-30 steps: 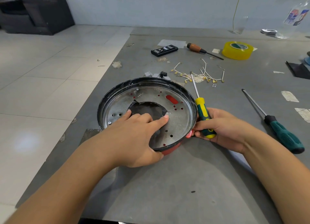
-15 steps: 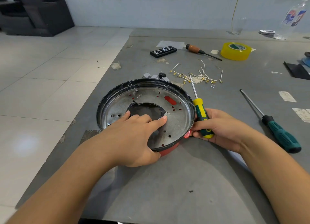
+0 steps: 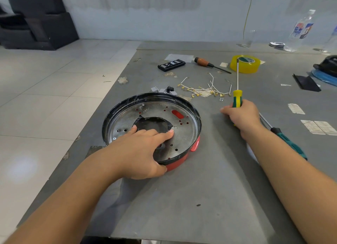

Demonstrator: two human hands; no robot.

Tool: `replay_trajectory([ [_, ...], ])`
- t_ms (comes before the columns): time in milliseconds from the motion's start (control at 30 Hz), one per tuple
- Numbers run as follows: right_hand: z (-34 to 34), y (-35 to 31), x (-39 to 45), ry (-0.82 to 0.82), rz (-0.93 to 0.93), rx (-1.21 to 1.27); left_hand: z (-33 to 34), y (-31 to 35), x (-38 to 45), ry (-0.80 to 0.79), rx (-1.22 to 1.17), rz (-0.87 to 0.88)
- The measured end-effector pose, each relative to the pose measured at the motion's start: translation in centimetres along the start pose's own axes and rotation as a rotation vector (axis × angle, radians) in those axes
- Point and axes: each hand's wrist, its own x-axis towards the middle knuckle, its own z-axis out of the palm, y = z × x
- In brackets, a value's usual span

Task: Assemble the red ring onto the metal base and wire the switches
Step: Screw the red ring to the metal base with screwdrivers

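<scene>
Lifting screwdriver (image 3: 236,99) off metal base (image 3: 184,134) — right hand (image 3: 241,116).

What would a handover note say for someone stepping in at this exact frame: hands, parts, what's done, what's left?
Left hand: resting on the metal base, fingertips at the edge of its centre hole, thumb over the near rim.
Right hand: gripping the yellow-green screwdriver upright, off to the right of the base, tip pointing away.
Red ring: sits under the base, showing at the near-right edge.
Wires and switches: loose on the table behind the base, unconnected.
Done: ring and base are together; one screw shows at the left rim.
Left: any remaining screws, all switch wiring.
</scene>
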Motion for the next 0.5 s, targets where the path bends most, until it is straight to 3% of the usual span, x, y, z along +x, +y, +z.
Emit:
replay_trajectory([
  [300,1.7,-0.2,6.4,0.100,-0.109,-0.219,-0.2,-0.1,-0.1,-0.021,-0.063,-0.004],
  [500,2.8,-0.7,8.1,0.121,-0.067,-0.317,-0.5,-0.4,-0.3,-0.089,-0.136,-0.009],
])
